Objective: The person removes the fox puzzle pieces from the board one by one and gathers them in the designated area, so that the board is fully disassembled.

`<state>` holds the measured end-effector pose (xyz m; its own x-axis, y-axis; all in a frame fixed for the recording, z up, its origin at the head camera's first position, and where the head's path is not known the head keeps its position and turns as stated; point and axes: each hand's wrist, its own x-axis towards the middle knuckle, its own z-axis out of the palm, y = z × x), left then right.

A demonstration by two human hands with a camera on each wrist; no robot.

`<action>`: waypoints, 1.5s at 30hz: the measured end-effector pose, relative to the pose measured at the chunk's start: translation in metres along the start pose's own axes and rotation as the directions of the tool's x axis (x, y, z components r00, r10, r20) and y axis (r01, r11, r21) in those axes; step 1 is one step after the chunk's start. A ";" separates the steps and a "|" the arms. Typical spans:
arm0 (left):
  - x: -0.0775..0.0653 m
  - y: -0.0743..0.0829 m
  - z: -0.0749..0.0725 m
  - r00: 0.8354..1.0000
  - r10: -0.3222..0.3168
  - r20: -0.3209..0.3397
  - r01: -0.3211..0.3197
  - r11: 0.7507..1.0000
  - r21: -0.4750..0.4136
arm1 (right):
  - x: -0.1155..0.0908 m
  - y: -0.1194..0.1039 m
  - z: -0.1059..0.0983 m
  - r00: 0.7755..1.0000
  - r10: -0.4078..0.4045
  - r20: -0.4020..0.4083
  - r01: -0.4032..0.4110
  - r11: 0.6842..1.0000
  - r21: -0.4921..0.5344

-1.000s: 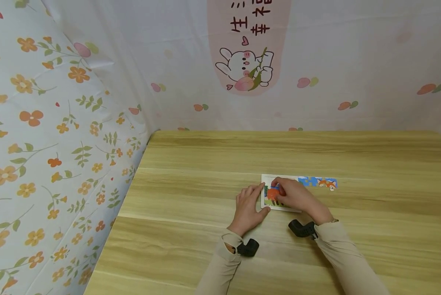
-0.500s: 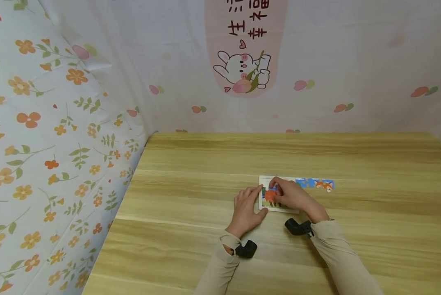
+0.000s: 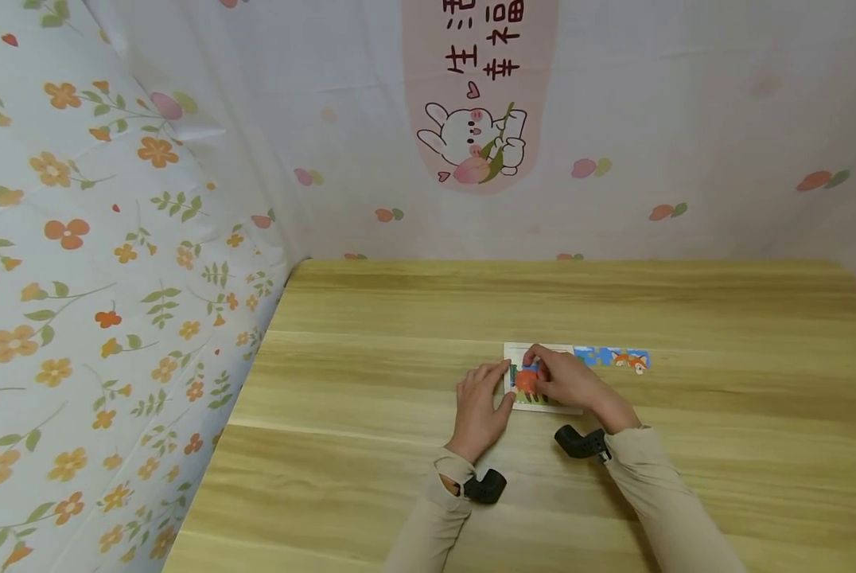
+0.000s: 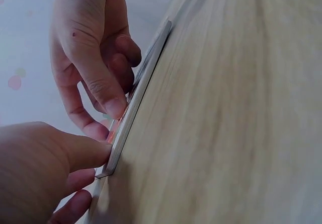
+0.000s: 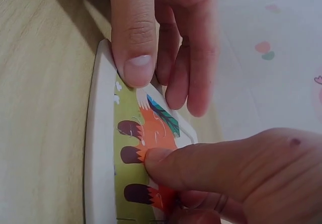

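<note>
A jigsaw puzzle in a white frame point(image 3: 519, 349) lies on the table, partly filled with an orange fox picture point(image 5: 153, 131) on green ground. My left hand point(image 3: 476, 415) steadies its left end, fingers fairly straight; in the right wrist view the left thumb rests at the near corner. My right hand point(image 3: 573, 377) reaches over from the right. Its thumb and curled index finger span a puzzle piece in the picture, the thumb tip on the orange body; the hand hides the piece's outline. Joined pieces with fox faces point(image 3: 630, 361) lie just right of the frame.
The wooden table point(image 3: 371, 382) extends around the frame. A floral cloth point(image 3: 63, 302) hangs along the left, and a pale curtain point(image 3: 313, 95) with a rabbit print rises behind. Black wrist cameras point(image 3: 487, 486) stick out from both wrists.
My left thumb has shifted slightly up along the frame's left side. The right hand stays over the same part of the puzzle. The head view has moved a little.
</note>
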<state>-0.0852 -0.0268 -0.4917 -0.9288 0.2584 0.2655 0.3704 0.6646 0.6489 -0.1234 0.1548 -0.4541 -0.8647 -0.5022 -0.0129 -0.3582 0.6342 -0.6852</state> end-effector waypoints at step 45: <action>0.000 0.005 -0.002 1.000 -0.017 -0.026 0.016 0.999 -0.030 | 0.001 0.003 0.001 0.991 -0.037 -0.129 0.036 0.999 -0.014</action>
<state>-0.0838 -0.0248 -0.4875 -0.9343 0.2290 0.2733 0.3559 0.6474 0.6740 -0.1250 0.1561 -0.4571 -0.8890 -0.4452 0.1071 -0.3939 0.6242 -0.6747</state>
